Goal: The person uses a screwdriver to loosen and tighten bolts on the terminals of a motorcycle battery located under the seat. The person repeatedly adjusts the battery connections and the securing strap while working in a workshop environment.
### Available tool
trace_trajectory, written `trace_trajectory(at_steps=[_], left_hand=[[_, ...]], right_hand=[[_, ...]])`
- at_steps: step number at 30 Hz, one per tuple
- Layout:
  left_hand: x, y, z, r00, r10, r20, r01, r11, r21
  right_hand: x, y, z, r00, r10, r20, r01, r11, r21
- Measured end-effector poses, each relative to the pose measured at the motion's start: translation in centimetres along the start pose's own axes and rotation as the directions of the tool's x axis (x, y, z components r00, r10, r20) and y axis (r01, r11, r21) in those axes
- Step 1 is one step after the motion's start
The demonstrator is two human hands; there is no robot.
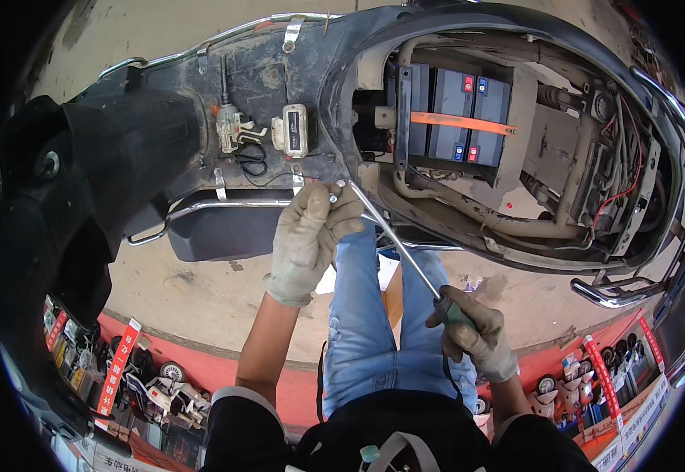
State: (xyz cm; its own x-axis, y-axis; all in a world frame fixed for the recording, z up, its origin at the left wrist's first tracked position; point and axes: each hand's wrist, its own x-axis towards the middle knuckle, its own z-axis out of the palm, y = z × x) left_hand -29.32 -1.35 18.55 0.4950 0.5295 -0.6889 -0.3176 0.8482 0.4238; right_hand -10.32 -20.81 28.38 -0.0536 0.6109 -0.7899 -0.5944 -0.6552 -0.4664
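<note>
My right hand [480,334], in a light work glove, is closed round the green handle [459,315] of a long screwdriver [396,240]. The shaft slants up and left, and its tip ends close to my left fingertips. A small shiny metal piece [341,183] sits at that tip; whether it is attached there I cannot tell. My left hand [307,236], also gloved, is raised with its fingers curled and pinching. Another small bolt [333,198] shows between the fingers. Both hands are over the near edge of an electric scooter's footboard [177,169].
On the footboard lie a cordless impact driver [234,130] and its separate battery pack [295,130]. To the right, the open seat compartment shows black batteries [452,110] under an orange strap [460,119], with red wires [629,189]. A chrome side rail [224,203] runs along the scooter's near side.
</note>
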Motion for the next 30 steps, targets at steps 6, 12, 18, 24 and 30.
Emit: trace_trajectory(at_steps=[6, 12, 18, 24, 30], left_hand=[[-0.1, -4.3, 7.2, 0.992, -0.046, 0.120, 0.052, 0.998, -0.046], [-0.1, -7.0, 10.9, 0.988, -0.081, 0.134, 0.070, 0.994, 0.087], [0.7, -8.3, 12.9, 0.987, -0.104, 0.125, 0.070, 0.966, 0.248], [1.7, -7.9, 14.3, 0.977, -0.153, 0.146, 0.082, 0.910, 0.405], [2.8, -7.6, 15.6, 0.984, -0.180, -0.014, 0.156, 0.805, 0.573]], right_hand=[[-6.2, -0.8, -5.8, 0.987, -0.047, -0.153, 0.034, 0.995, -0.089], [-8.1, -1.4, -9.7, 0.986, -0.069, -0.150, 0.050, 0.991, -0.124], [-9.3, -1.6, -13.1, 0.979, -0.093, -0.180, 0.054, 0.976, -0.213], [-10.2, -3.8, -15.1, 0.993, 0.081, -0.091, -0.076, 0.996, 0.053], [-10.2, -5.1, -14.0, 0.964, -0.053, -0.262, -0.022, 0.961, -0.276]])
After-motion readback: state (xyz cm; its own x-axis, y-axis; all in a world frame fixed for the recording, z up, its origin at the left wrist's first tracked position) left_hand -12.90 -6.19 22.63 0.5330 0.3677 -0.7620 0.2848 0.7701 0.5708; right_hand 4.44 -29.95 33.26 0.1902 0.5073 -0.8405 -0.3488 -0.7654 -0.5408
